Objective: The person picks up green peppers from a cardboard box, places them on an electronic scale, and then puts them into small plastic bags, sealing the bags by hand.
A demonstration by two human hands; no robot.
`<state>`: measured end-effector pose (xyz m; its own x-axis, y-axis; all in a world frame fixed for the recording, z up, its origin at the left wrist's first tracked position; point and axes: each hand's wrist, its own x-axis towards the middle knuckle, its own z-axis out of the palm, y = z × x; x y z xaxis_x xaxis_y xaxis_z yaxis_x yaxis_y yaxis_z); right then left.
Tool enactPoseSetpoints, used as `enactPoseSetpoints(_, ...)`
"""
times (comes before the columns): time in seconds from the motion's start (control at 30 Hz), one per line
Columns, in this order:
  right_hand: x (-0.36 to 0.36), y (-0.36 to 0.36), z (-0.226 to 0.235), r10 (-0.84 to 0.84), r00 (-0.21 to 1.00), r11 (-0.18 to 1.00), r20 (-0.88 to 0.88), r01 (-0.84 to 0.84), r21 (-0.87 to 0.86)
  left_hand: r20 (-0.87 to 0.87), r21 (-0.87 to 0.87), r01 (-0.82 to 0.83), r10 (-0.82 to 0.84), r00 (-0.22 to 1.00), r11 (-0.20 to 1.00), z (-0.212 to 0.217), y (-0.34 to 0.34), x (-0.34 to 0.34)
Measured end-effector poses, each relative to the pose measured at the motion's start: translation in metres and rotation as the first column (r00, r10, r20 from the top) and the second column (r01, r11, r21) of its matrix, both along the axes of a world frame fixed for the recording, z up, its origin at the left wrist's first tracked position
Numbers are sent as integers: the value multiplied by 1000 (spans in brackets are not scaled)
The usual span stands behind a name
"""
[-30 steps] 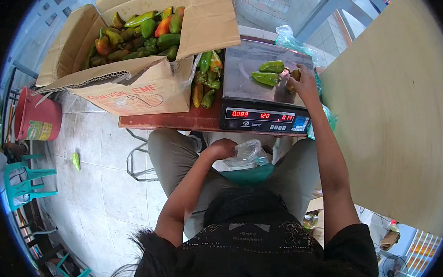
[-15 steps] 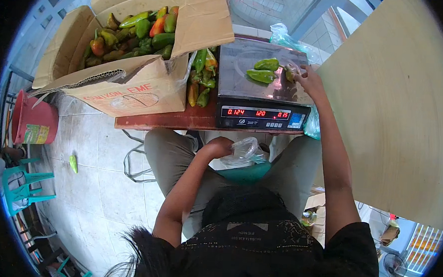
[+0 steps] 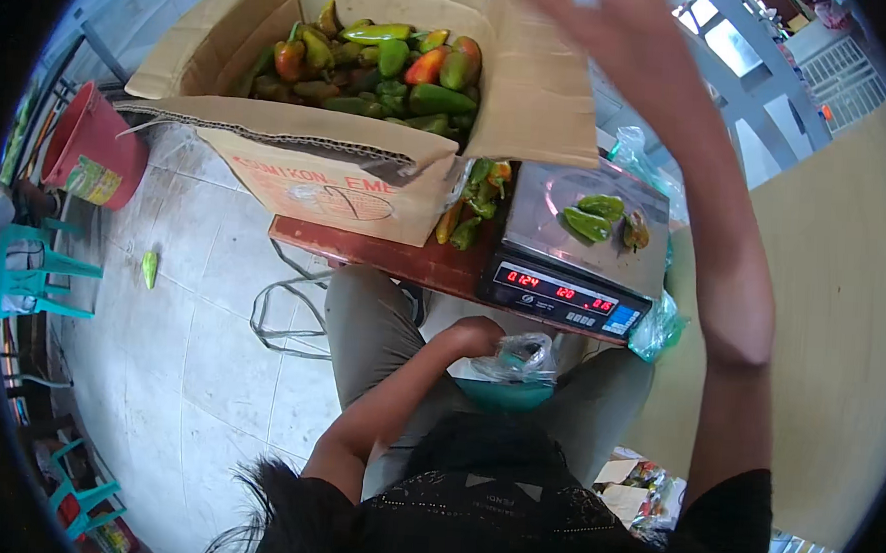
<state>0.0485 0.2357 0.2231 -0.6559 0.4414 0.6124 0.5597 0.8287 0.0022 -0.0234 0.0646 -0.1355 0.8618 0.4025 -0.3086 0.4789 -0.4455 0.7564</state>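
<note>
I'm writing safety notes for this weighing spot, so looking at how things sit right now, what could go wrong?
1. The cardboard box of peppers overhangs the front edge of the small red table; a nudge might tip it.
2. A cord loops on the floor beside the person's leg and could catch a foot.
3. The scale sits at the table's near edge while the right hand is raised above it; a bump could shift it.

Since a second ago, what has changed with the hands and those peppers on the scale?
The right hand has lifted off the scale pan and risen toward the cardboard box, leaving three peppers on the pan. Whether it holds anything cannot be told. The left hand stays in the lap on the clear plastic bag; box and scale are unmoved.
</note>
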Motion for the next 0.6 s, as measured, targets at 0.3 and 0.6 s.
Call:
enactPoseSetpoints(0.3,-82,95,-148,20,721,857,692,344,-383,118,-76,-58,67,991,995,3,-3,5)
enactPoseSetpoints(0.6,-55,170,-147,379,862,755,337,-78,-651,143,-153,-68,90,986,986,13,-5,9)
